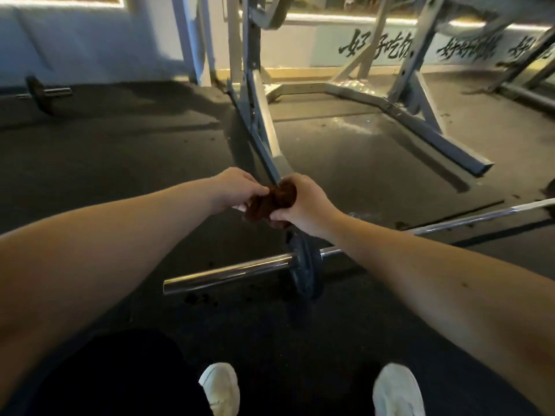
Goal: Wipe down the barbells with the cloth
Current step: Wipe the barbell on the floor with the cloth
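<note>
A bunched dark brown cloth (271,201) hangs in the air between my two hands, above the floor. My left hand (237,187) pinches its left end and my right hand (303,202) grips its right end with curled fingers. Below them a chrome barbell (228,273) lies on the dark rubber floor, with a small dark plate (304,267) on its left sleeve. Its shaft runs up to the right edge, partly hidden by my right forearm. Neither hand touches the bar.
A grey steel rack (264,121) stands just beyond my hands, its base legs spreading right across the floor. A second barbell end with a plate (42,94) lies far left. My white shoes (220,388) are at the bottom.
</note>
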The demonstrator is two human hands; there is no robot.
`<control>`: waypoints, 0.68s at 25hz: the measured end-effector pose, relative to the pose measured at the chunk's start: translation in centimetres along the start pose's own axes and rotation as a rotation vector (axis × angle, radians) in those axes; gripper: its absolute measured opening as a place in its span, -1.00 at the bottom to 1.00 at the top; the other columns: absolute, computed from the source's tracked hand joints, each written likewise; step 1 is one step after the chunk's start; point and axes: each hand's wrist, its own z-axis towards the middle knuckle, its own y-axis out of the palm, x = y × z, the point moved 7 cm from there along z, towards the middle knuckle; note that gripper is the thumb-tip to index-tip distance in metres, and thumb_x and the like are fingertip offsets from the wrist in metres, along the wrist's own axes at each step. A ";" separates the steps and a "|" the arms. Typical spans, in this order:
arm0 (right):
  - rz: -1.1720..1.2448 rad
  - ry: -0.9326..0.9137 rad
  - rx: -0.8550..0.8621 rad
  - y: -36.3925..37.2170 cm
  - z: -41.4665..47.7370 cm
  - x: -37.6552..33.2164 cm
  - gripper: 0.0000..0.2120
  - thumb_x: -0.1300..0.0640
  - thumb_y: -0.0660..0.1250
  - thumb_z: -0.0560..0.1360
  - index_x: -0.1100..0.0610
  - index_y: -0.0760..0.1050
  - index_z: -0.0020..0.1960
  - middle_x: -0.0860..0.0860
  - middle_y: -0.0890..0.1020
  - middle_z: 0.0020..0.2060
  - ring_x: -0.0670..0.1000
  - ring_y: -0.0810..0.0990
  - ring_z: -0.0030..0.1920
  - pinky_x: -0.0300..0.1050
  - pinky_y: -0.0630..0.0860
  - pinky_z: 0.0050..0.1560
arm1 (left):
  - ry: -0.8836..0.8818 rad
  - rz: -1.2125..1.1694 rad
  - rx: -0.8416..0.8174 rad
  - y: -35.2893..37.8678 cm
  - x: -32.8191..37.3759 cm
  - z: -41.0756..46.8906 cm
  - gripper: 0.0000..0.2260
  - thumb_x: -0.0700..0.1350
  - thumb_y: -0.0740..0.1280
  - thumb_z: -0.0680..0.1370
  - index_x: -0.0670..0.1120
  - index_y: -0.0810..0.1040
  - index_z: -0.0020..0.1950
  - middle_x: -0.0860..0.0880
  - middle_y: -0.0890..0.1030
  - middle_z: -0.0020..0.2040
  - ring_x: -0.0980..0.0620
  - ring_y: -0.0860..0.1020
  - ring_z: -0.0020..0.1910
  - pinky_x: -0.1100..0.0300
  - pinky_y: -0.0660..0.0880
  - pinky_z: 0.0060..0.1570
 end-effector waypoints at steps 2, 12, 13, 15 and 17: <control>0.040 0.037 -0.082 -2.1 0.0 2.9 -0.45 0.13 0.60 0.40 0.05 0.47 0.32 -0.07 0.56 0.14 -0.11 0.52 0.11 -0.26 0.44 0.14 | 0.026 0.074 0.057 1.8 2.2 1.4 -0.82 -0.04 0.37 0.61 -0.15 0.64 0.06 -0.15 0.68 -0.04 -0.07 0.66 -0.07 0.06 0.61 -0.04; 0.439 0.296 -0.020 -4.9 5.0 21.9 -0.74 0.27 0.39 0.59 0.12 0.61 0.26 0.04 0.62 0.14 0.00 0.64 0.15 -0.16 0.66 0.07 | -0.293 -0.219 -0.069 13.8 1.0 17.2 -0.76 0.01 0.48 0.50 -0.11 0.63 0.06 -0.08 0.66 -0.02 -0.05 0.63 -0.05 0.06 0.56 0.01; 0.431 0.325 -0.040 -5.9 5.4 22.4 -0.71 0.27 0.38 0.60 0.12 0.59 0.31 0.03 0.61 0.16 0.01 0.62 0.17 -0.14 0.66 0.09 | -0.391 -0.231 -0.116 14.6 1.2 17.5 -0.67 0.11 0.53 0.47 -0.10 0.63 0.07 -0.08 0.69 -0.02 -0.06 0.66 -0.03 0.03 0.59 0.06; 0.353 0.354 -0.081 -9.0 5.4 22.2 -0.67 0.22 0.37 0.61 0.07 0.57 0.36 -0.03 0.58 0.19 -0.02 0.58 0.22 -0.13 0.61 0.21 | -0.511 -0.200 -0.204 15.4 3.6 16.8 -0.60 0.16 0.57 0.43 -0.11 0.66 0.08 -0.11 0.73 -0.03 -0.11 0.70 -0.04 -0.01 0.64 0.06; 0.175 0.357 -0.098 -14.1 4.8 20.4 -0.65 0.15 0.36 0.63 0.04 0.54 0.40 -0.07 0.53 0.23 -0.08 0.49 0.26 -0.20 0.44 0.34 | -0.536 -0.164 -0.242 15.1 8.8 15.4 -0.69 0.09 0.56 0.47 -0.12 0.70 0.03 -0.12 0.74 -0.07 -0.12 0.72 -0.08 0.00 0.66 0.01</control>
